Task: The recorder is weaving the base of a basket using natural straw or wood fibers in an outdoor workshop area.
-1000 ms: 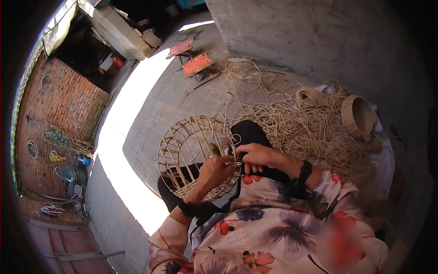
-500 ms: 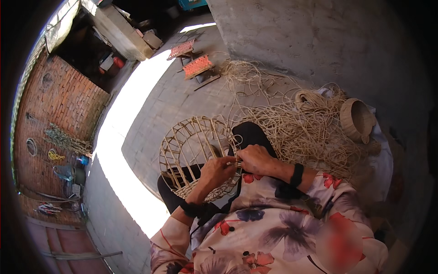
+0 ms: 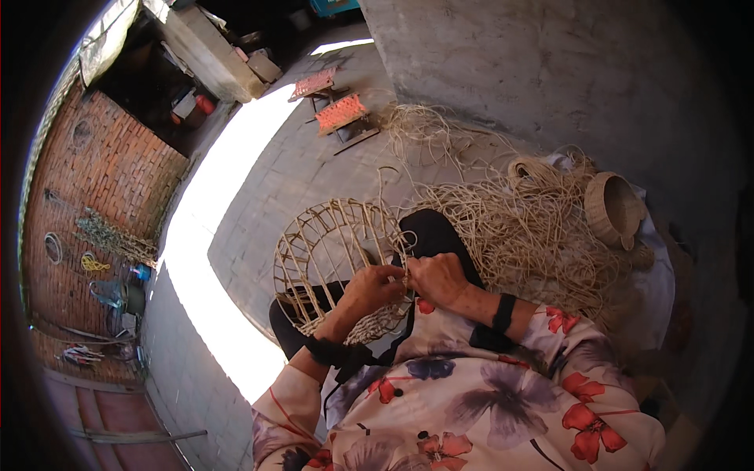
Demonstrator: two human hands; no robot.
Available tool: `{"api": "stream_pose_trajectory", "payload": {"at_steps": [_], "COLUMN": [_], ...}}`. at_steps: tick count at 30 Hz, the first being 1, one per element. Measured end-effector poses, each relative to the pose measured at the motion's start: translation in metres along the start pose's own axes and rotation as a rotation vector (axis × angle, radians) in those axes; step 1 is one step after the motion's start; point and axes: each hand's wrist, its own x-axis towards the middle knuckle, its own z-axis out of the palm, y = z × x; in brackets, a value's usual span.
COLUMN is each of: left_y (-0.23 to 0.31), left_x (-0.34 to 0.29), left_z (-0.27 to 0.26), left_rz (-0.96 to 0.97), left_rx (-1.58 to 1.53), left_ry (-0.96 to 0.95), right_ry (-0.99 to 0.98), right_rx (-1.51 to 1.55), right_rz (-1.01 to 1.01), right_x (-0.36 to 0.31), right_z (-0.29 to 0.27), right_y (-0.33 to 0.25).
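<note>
A half-woven basket (image 3: 367, 333) rests across my lap, with bare ribs standing out on its far side and tight straw-coloured cord weaving close to me. My left hand (image 3: 371, 291) is closed, its fingers pinching cord at the basket's right edge. Right beside it, my right hand (image 3: 437, 278) is also closed on the cord there, knuckles up. The fingertips of both hands nearly meet, so the exact crossing of strands between them is hidden. A thin loop of cord curls up just beyond my right hand.
A large tangled heap of straw cord (image 3: 534, 235) lies to the right, with a small finished basket (image 3: 605, 224) on its far side. Two low stools with red-orange woven seats (image 3: 341, 114) stand ahead. A grey wall (image 3: 550, 71) rises at the far right; sunlight crosses the floor at left.
Both hands stay at the basket's right edge, shifting only slightly. A strand of cord now stands up beyond the basket's far rim.
</note>
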Motion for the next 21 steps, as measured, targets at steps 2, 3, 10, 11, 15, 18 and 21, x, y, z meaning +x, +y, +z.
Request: {"api": "stream_pose_trajectory", "payload": {"at_steps": [2, 3, 10, 11, 15, 18, 21], "left_y": [-0.004, -0.007, -0.003, 0.002, 0.008, 0.011, 0.007], "left_x": [0.007, 0.007, -0.002, -0.006, -0.015, -0.017, -0.014], "left_z": [-0.008, -0.007, -0.004, -0.003, 0.001, 0.004, 0.005], "left_rz": [0.031, 0.031, 0.042, 0.047, 0.067, 0.109, 0.111], "left_rx": [-0.074, -0.074, -0.125, -0.051, 0.034, 0.053, 0.051], "left_ry": [-0.13, -0.128, -0.056, 0.024, 0.086, 0.145, 0.146], "right_ry": [0.001, 0.002, 0.223, 0.217, 0.227, 0.11, -0.165], "right_rx": [-0.015, -0.03, 0.018, 0.039, 0.215, 0.419, 0.725], "right_rz": [-0.007, -0.013, -0.063, -0.054, 0.011, 0.135, 0.277], "right_x": [0.002, 0.002, -0.005, -0.007, -0.008, -0.002, 0.006], "right_z": [0.004, 0.007, 0.005, 0.003, -0.011, -0.011, -0.017], "right_y": [0.001, 0.001, 0.0, 0.0, -0.003, 0.0, 0.01]}}
